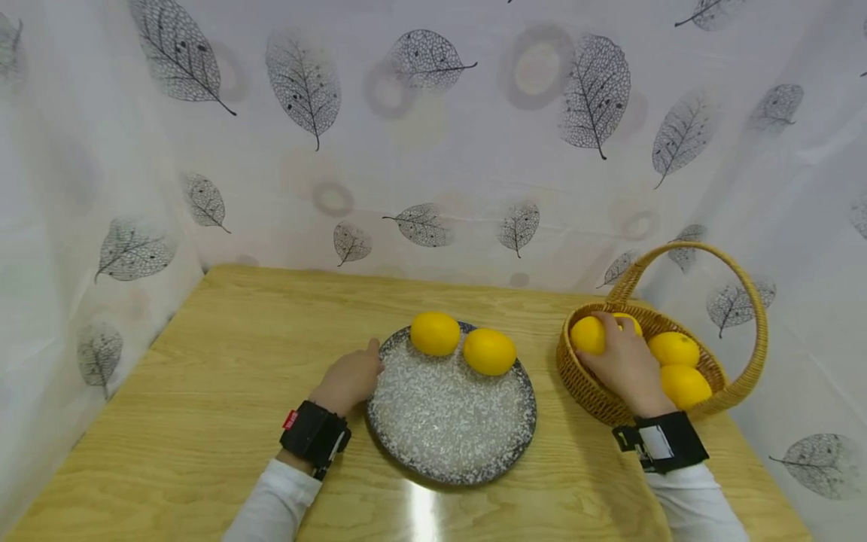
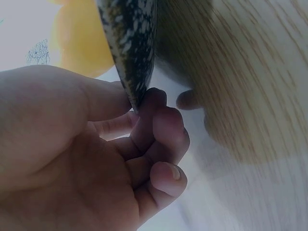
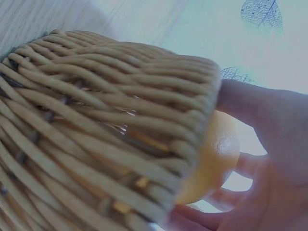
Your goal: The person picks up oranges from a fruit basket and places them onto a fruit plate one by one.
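On the table lies a round speckled grey plate [image 1: 454,421] with a dark rim; two yellow fruits [image 1: 435,333] [image 1: 490,351] rest on its far part. My left hand [image 1: 348,379] pinches the plate's left rim between thumb and fingers, as the left wrist view shows at the plate edge [image 2: 130,43]. Inside the wicker basket [image 1: 589,388], my right hand [image 1: 626,365] has its fingers curled round a yellow fruit [image 1: 588,335]. In the right wrist view that fruit [image 3: 214,159] shows behind the basket's woven wall [image 3: 106,101], partly hidden by it.
Several other yellow fruits [image 1: 684,385] sit in the basket, whose tall handle [image 1: 759,324] arches over its right side. A pale curtain with leaf prints [image 1: 420,150] hangs behind and beside the wooden table [image 1: 203,376].
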Demonstrator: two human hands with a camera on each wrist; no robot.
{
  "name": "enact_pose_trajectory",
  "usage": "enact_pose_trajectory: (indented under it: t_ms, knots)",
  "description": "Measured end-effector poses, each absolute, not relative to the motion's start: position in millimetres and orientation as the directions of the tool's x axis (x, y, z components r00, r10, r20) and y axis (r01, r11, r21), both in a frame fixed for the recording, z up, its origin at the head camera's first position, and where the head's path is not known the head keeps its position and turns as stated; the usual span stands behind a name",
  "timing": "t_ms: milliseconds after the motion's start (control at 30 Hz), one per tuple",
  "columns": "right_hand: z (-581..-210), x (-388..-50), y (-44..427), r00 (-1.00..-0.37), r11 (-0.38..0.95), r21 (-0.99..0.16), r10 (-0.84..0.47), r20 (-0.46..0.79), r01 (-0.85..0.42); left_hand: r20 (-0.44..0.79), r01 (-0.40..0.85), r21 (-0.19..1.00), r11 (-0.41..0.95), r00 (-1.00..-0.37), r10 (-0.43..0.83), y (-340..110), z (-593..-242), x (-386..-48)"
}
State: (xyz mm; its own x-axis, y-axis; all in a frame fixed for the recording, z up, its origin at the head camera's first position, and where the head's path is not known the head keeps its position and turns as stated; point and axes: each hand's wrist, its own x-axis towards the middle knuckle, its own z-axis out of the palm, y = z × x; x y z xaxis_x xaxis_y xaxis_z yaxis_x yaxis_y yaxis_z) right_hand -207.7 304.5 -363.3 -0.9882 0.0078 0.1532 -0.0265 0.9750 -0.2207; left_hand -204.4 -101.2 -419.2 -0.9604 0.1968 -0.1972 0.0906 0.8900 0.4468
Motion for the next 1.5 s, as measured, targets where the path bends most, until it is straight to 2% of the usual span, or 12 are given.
enact_pose_trajectory:
  t_ms: [167,933,1500]
  knots:
    - [-357.8,-204.8,301.6,-0.980,0.976,-0.215,0.006,0.197,-0.037,-0.193,0.096,0.445,0.890,-0.961,0.200,-100.7,-420.5,-205.9]
    - [-337.5,-191.1,274.3,-0.975,0.973,-0.222,-0.019,0.221,-0.069,-0.209,0.075,0.441,0.895,-0.961,0.183,-100.3,-412.3,-201.8]
    - [-338.6,-181.1,220.5,-0.953,0.960,-0.209,-0.126,0.277,-0.188,-0.217,0.075,0.452,0.889,-0.957,0.190,-102.4,-412.6,-201.2]
